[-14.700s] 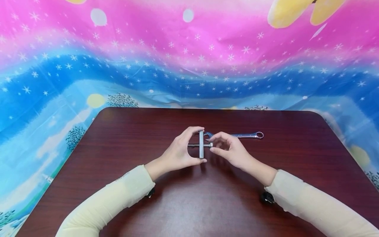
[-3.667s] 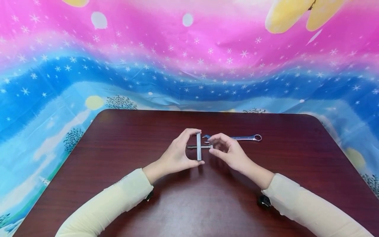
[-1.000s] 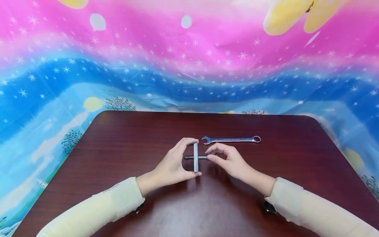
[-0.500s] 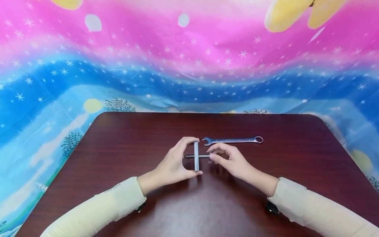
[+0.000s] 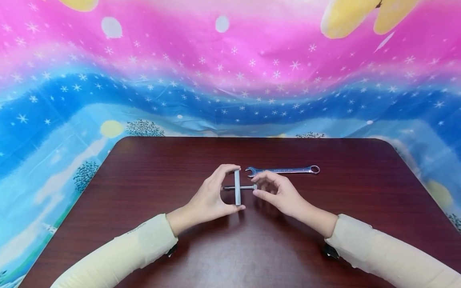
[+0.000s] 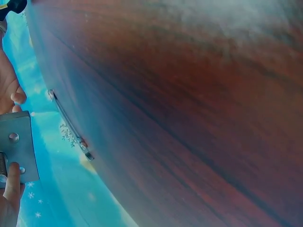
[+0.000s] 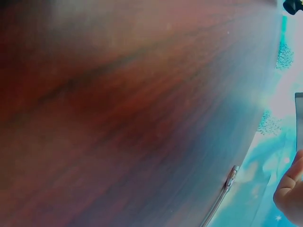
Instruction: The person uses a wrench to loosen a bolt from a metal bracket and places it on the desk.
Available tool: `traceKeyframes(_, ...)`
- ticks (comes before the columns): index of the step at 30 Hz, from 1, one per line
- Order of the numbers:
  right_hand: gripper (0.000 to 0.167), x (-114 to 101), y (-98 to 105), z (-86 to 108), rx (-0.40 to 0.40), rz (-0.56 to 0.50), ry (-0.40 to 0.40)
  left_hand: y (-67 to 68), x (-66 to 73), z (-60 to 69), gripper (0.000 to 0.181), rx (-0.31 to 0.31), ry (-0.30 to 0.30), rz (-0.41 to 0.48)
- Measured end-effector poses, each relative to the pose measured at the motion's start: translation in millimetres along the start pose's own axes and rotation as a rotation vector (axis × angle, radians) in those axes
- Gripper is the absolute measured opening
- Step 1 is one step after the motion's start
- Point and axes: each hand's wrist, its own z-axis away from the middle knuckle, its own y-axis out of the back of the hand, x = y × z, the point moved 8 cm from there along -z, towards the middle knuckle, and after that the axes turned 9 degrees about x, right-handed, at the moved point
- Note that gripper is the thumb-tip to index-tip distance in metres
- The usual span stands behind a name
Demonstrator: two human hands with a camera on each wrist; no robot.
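Head view: left hand (image 5: 207, 200) and right hand (image 5: 284, 194) face each other over the dark red table (image 5: 345, 162), with a grey metal plate (image 5: 237, 196) and a long bolt (image 5: 247, 187) held between them, above the tabletop
Plate and what sits in it: on edge towards the head camera, the bolt running crosswise through it, head on the right hand's side, threaded end on the left hand's side; two more round holes (image 6: 13, 137) show in its face from the left wrist, one partly behind a finger
Left hand: thumb under the near edge and fingers over the far edge, grasping the plate; bolt tip just beside the palm, touching or not I cannot tell
Right hand: thumb and forefinger bent round the bolt's head, grasping it; how firmly I cannot tell
Wrench (image 5: 288, 171): flat on the table beyond the hands, forked end towards the plate, ring end to the right
In the way: right fingers overlap the wrench's near edge from the head camera; the frame edge cuts off much of the plate in both wrist views
Cuffs: cream sleeves (image 5: 119, 250), a black device (image 5: 330, 251) under each
Backdrop (image 5: 180, 60): pink and blue cloth behind the table, printed with snowflakes and trees
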Motion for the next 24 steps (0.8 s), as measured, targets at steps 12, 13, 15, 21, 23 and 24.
traceKeyframes(12,0.016,1.7,-6.5,-6.9,-0.032,-0.064,-0.037,1.6,-3.0,1.2,0.092,-0.003,-0.008,-0.018)
traceKeyframes(13,0.018,0.8,-6.4,-7.1,-0.029,-0.048,-0.027,1.7,-3.4,1.1,0.092,-0.002,-0.009,-0.021)
traceKeyframes(15,0.023,-1.1,-6.1,-7.2,-0.026,-0.029,-0.003,2.2,-4.5,0.8,0.092,0.000,-0.007,-0.024)
traceKeyframes(21,0.024,0.6,-4.8,-6.8,-0.030,-0.008,-0.008,2.7,-4.9,-0.3,0.092,-0.006,-0.006,-0.017)
traceKeyframes(23,0.022,3.0,-5.1,-7.1,-0.040,-0.026,-0.028,2.9,-4.9,-0.8,0.092,-0.008,-0.011,-0.024)
traceKeyframes(24,0.020,3.6,-5.6,-7.2,-0.046,-0.041,-0.034,3.1,-4.6,-1.1,0.092,-0.007,-0.012,-0.025)
